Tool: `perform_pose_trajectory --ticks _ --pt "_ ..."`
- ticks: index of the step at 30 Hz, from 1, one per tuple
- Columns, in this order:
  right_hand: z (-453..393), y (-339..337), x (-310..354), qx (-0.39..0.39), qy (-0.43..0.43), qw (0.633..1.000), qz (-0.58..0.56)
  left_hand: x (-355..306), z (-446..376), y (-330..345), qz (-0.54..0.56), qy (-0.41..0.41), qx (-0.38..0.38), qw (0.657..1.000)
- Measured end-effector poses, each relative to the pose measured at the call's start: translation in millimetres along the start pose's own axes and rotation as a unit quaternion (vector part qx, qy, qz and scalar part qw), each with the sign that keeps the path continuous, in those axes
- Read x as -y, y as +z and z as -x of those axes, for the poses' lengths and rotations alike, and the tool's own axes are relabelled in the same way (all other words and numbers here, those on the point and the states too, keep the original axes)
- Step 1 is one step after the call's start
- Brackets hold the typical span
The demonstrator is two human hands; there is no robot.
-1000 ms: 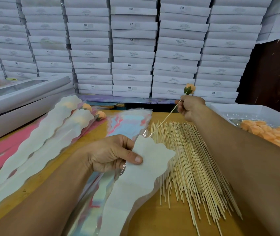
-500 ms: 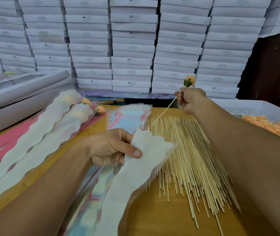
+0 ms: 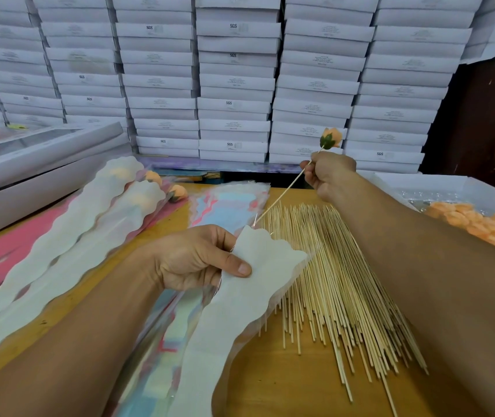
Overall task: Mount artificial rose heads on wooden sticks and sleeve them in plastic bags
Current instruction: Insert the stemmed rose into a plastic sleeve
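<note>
The left hand (image 3: 198,260) pinches the scalloped mouth of a plastic sleeve bag (image 3: 240,302), thumb on top. The right hand (image 3: 329,174) is curled round a wooden stick (image 3: 285,194) carrying an orange rose head (image 3: 330,139). The stick's lower tip now sits at the bag's upper edge; half a second ago it was just short of it, and the right hand has dipped slightly. So the mounting looks done for this flower and the sleeving seems to be starting. Whether the tip is actually inside the opening cannot be told. Loose sticks (image 3: 330,281) lie beside the bag, spare rose heads (image 3: 481,224) in a tray to the right, finished sleeved roses (image 3: 89,224) to the left.
</note>
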State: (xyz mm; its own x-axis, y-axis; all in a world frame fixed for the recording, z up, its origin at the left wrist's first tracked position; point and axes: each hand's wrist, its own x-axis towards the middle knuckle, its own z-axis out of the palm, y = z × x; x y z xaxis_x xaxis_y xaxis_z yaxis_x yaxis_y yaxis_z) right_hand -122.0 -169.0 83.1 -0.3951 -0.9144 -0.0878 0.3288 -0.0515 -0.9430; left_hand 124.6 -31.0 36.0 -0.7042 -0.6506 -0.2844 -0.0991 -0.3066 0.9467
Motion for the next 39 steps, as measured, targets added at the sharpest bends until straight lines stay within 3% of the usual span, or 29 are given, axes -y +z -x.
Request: perform_pose_trajectory --ticks 6,14,18,25,33,39 --pt "4 2 -2 0.030 0.005 0.999 0.037 -2 1 1 0.018 -0.004 0.014 1.000" --pt "38 12 -20 0.141 0.030 0.984 0.100 -3 -1 6 0.059 0.012 -0.068 0.996" --pt "54 14 -28 0.205 0.050 0.965 0.158 -2 -4 7 0.066 0.024 -0.112 0.991" --pt "76 7 -27 0.331 0.096 0.906 0.248 -1 -7 3 0.087 0.035 -0.117 0.989" --pt "77 -9 -19 0.352 0.068 0.899 0.253 1 -10 2 0.139 0.061 -0.148 0.977" --pt "79 -7 -30 0.309 0.045 0.918 0.243 2 -14 7 0.195 0.089 -0.150 0.965"
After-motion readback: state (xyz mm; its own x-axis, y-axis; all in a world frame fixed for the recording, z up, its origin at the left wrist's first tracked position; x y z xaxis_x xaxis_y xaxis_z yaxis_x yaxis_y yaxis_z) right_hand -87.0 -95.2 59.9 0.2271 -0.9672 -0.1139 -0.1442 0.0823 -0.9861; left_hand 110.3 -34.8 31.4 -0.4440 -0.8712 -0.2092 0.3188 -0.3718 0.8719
